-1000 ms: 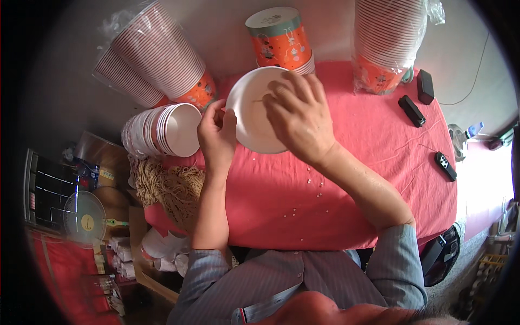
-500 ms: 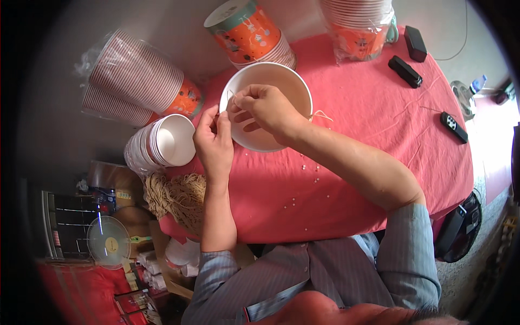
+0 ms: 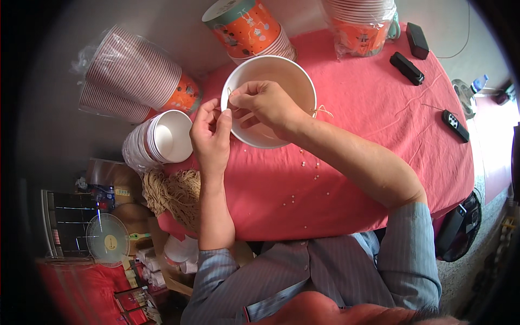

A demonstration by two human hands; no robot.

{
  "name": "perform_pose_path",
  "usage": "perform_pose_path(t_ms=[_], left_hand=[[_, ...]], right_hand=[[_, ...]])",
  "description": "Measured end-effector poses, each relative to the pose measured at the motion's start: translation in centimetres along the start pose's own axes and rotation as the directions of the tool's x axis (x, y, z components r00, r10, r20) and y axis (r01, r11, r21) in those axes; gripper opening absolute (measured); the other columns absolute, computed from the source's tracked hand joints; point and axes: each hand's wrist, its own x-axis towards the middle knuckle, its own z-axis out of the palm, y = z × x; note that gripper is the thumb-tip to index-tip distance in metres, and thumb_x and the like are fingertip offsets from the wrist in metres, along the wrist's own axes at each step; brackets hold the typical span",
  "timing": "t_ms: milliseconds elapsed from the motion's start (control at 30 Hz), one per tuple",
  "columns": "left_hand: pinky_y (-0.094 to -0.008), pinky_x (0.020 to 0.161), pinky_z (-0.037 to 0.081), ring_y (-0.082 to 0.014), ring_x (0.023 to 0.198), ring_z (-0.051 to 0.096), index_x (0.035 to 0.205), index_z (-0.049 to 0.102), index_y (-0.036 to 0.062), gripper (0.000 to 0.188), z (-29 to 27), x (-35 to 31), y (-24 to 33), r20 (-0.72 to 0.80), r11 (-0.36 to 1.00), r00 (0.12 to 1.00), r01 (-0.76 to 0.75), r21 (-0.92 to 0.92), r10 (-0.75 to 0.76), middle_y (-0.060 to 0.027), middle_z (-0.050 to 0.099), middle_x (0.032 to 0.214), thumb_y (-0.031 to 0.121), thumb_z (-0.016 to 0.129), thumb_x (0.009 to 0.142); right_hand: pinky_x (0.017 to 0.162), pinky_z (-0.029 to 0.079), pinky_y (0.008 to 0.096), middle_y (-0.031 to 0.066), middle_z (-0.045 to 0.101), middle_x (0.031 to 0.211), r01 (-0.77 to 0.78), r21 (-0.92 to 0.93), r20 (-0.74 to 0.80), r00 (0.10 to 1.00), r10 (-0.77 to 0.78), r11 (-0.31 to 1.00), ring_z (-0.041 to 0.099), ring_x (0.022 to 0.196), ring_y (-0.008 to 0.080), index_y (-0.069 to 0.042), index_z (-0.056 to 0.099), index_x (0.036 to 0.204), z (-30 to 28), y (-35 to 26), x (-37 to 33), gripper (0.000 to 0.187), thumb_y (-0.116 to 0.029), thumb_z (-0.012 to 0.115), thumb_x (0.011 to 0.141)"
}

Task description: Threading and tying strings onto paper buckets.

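A large white-lined paper bucket [image 3: 290,78] stands open-side up on the table before me. My left hand [image 3: 211,138] is closed at its left rim, thumb and fingers pinching the wall there. Over the opening, my right hand [image 3: 265,103] is closed in a pinch on a thin pale string [image 3: 229,92], which loops up beside that rim. Its other fingers curl down inside the bucket. Another piece of string [image 3: 324,111] sticks out from the bucket's right side. Where the pinched string meets the wall is hidden by my fingers.
A bundle of beige strings [image 3: 173,195] lies by my left forearm, below stacked white buckets [image 3: 173,135]. Plastic-wrapped bucket stacks [image 3: 135,67] and an orange bucket stack [image 3: 244,30] stand behind. Small white bits [image 3: 303,163] dot the red cloth [image 3: 352,203]. Black devices [image 3: 406,69] lie right.
Both hands stay at the left rim, with only slight finger movement. The string's loop by my right fingertips looks a little taller. The whole view has shifted slightly.
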Motion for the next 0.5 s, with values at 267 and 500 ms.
perform_pose_path(t_ms=[267,500], left_hand=[[-0.0228,0.080,0.050,-0.0064,0.089,0.062,0.136,0.062,-0.0099,0.033,0.10,-0.17,0.59,0.038,0.999,0.999,-0.025,0.029,0.024,-0.0033,0.073,0.100,0.004,0.065,0.107],[-0.0235,0.078,0.050,-0.0067,0.089,0.063,0.139,0.061,-0.0106,0.036,-0.02,-0.07,0.03,0.054,0.996,0.998,-0.029,0.085,0.025,-0.0037,0.073,0.100,0.003,0.064,0.106]], right_hand=[[0.079,0.064,0.0341,0.0079,0.077,0.100,0.022,-0.055,-0.006,1.000,-0.023,0.998,0.074,0.092,0.0165,-0.001,0.074,0.109,0.23,-0.19,-0.20,0.020,-0.020,0.075,0.105],[0.079,0.064,0.0334,0.0077,0.077,0.098,-0.004,-0.092,-0.010,1.000,0.003,0.996,0.075,0.091,0.0162,-0.001,0.075,0.106,-0.10,-0.70,-0.09,0.018,-0.020,0.076,0.105]])
